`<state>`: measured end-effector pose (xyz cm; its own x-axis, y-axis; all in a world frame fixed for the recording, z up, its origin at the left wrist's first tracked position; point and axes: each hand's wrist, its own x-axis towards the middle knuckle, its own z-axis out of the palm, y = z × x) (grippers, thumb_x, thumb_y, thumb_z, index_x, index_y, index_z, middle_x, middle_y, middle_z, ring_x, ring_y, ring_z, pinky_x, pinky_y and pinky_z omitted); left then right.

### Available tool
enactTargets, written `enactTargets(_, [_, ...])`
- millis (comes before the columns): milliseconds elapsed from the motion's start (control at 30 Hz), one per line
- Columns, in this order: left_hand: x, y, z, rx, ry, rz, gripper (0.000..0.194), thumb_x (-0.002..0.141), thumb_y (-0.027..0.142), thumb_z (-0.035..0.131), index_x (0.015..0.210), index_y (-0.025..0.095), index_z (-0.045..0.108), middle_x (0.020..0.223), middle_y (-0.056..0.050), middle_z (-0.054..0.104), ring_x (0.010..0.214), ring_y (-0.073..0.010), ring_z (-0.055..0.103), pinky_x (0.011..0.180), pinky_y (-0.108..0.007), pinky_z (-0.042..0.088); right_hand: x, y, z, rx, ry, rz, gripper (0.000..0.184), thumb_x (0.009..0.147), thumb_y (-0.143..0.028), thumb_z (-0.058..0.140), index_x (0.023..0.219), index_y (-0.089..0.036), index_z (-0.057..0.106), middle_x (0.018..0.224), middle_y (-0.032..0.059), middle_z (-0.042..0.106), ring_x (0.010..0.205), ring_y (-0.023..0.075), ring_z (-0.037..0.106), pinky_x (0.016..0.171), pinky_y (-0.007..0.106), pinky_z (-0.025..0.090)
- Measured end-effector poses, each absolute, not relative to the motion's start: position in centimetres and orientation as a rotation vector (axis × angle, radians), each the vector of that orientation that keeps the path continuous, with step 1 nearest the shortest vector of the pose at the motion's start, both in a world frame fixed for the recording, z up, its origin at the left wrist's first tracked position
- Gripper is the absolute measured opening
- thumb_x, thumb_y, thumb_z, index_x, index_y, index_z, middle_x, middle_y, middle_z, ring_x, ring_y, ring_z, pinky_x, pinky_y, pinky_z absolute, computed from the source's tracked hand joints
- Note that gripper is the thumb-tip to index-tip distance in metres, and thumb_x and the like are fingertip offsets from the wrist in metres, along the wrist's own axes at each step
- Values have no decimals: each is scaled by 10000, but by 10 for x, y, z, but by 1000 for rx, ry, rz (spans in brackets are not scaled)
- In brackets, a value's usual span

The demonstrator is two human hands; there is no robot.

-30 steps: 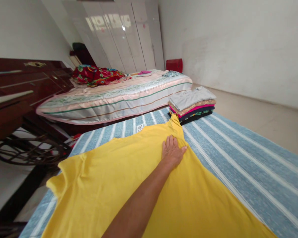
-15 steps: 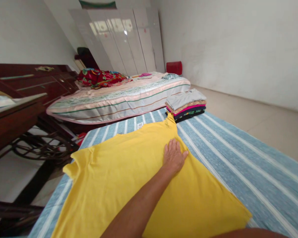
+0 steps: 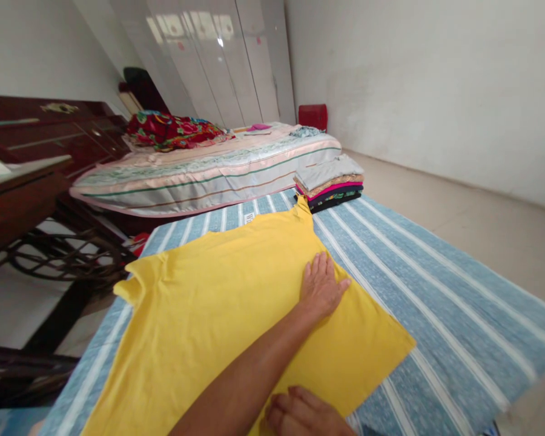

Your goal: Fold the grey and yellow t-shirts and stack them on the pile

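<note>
A yellow shirt (image 3: 218, 303) lies spread flat on a blue mat with white stripes (image 3: 436, 290). My left hand (image 3: 322, 286) rests palm down on the shirt near its right edge, fingers stretched out and together. At the bottom of the view my right hand (image 3: 302, 415) sits on the shirt's near hem with its fingers curled against the cloth; only part of this hand shows. My left forearm crosses the shirt from the bottom.
A stack of folded clothes (image 3: 329, 184) sits at the mat's far end, just past the shirt's tip. Behind it lies a mattress (image 3: 209, 175) with a flowered bundle (image 3: 168, 130). Dark wooden furniture (image 3: 31, 181) stands on the left; a red box (image 3: 312, 115) is by the far wall.
My right hand has come into view at the shirt's near hem. My left hand has slid back toward me along the shirt. The shirt's near right corner now lies closer in.
</note>
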<state>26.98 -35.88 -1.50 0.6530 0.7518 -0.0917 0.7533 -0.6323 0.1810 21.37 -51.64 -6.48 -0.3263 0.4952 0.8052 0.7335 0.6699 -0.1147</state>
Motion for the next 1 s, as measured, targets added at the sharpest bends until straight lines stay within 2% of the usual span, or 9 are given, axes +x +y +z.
enactTargets(33, [270,-363,-15,2656,1225,-27,783,862,624,143,1439,96,185,1535,-119,104,1408,-243,55,1139,-429,76,229,-520,-57,-934,-1921,-348,144,884,-258,477,866,-215,613,793,12,687,797,146,630,789,254,517])
enactTargets(100, [273,-370,-17,2639,1236,-41,800,855,629,172,1437,80,194,1531,-132,111,1408,-250,55,1139,-432,76,262,-528,-36,-985,-1948,-267,220,896,-304,443,913,-171,617,851,63,688,847,184,635,817,297,524])
enactTargets(200, [277,-375,-23,2638,1276,-2,813,851,629,200,1428,58,218,1527,-151,119,1405,-267,68,1139,-441,78,310,-541,-13,-1239,-1899,-191,218,878,-183,436,1005,-157,612,945,95,680,939,193,624,858,321,518])
enactTargets(300, [280,-376,-26,2640,1281,20,806,854,621,191,1428,55,219,1526,-153,121,1405,-268,72,1139,-443,77,340,-546,-15,-1469,-1880,-193,263,878,-159,445,1090,-165,600,1072,108,650,1043,201,591,889,345,511])
enactTargets(433, [283,-377,-25,2606,1285,-19,804,853,619,199,1433,62,200,1531,-142,104,1408,-259,41,1141,-444,74,361,-540,-42,-1725,-1909,-254,308,879,-287,469,1116,-146,608,1216,142,583,1175,268,504,957,440,455])
enactTargets(567, [280,-376,-19,2585,1258,37,783,858,606,216,1421,62,227,1522,-154,150,1403,-265,92,1138,-435,106,373,-540,-62,-2034,-1867,-309,460,874,-454,440,1163,-125,582,1273,163,539,1191,307,481,964,498,417])
enactTargets(733, [246,-375,3,2581,1182,60,653,894,503,223,1403,98,278,1515,-132,197,1396,-250,139,1133,-421,147,362,-540,-60,-2007,-1829,-383,457,889,-451,412,1147,-111,575,1263,179,540,1207,319,464,977,513,395])
enactTargets(900, [190,-387,13,2571,1273,-38,592,879,445,329,1368,113,353,1513,-121,205,1399,-237,131,1137,-428,140,340,-528,-55,-1720,-2028,-250,452,895,-372,434,1267,-120,481,1372,159,437,1275,262,396,998,422,413])
enactTargets(1000, [148,-400,10,2529,1390,-78,578,883,457,324,1359,133,377,1509,-105,222,1396,-231,148,1134,-433,156,354,-527,-62,-1789,-2051,-244,487,894,-435,424,1263,-124,491,1349,160,464,1264,288,404,1011,467,383])
